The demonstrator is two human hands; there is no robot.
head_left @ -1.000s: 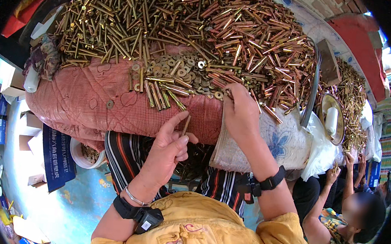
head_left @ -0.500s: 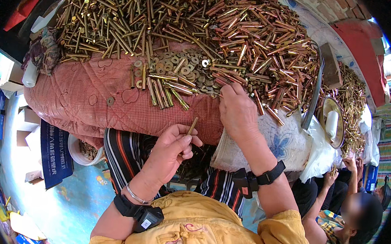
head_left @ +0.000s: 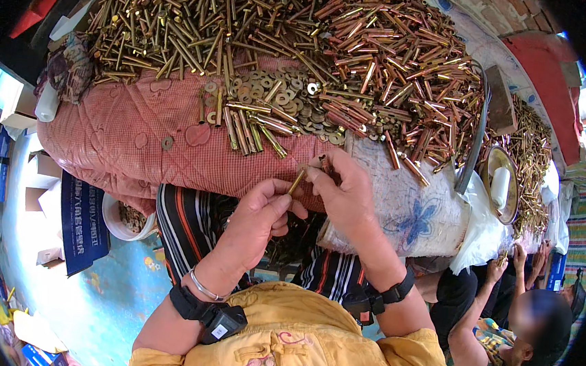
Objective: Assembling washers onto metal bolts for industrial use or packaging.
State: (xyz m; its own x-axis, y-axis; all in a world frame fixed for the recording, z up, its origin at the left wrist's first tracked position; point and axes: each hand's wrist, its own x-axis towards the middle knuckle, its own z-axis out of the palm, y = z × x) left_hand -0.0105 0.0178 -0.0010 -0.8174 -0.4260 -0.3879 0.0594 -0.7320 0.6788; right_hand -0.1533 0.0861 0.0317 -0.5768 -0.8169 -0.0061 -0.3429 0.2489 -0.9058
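Note:
My left hand (head_left: 257,216) pinches one brass bolt (head_left: 296,181) upright between thumb and fingers. My right hand (head_left: 344,194) meets it at the bolt's top, fingertips closed on a small brass piece that I cannot make out clearly. Both hands hover just below the near edge of a table draped in pink checked cloth (head_left: 117,148). A heap of brass washers (head_left: 282,96) and a short row of bolts (head_left: 249,131) lie on the cloth right above my hands. A large pile of brass bolts (head_left: 250,21) covers the far part of the table.
A metal dish (head_left: 503,182) holding a white roll stands at the right among more bolts. Another person (head_left: 523,325) sits at the lower right, hands raised to the table. A white bucket (head_left: 125,218), cardboard boxes (head_left: 17,103) and a blue floor lie at the left.
My right hand has come down off the bolts on the cloth to meet my left hand. My left hand has lifted its bolt slightly toward it.

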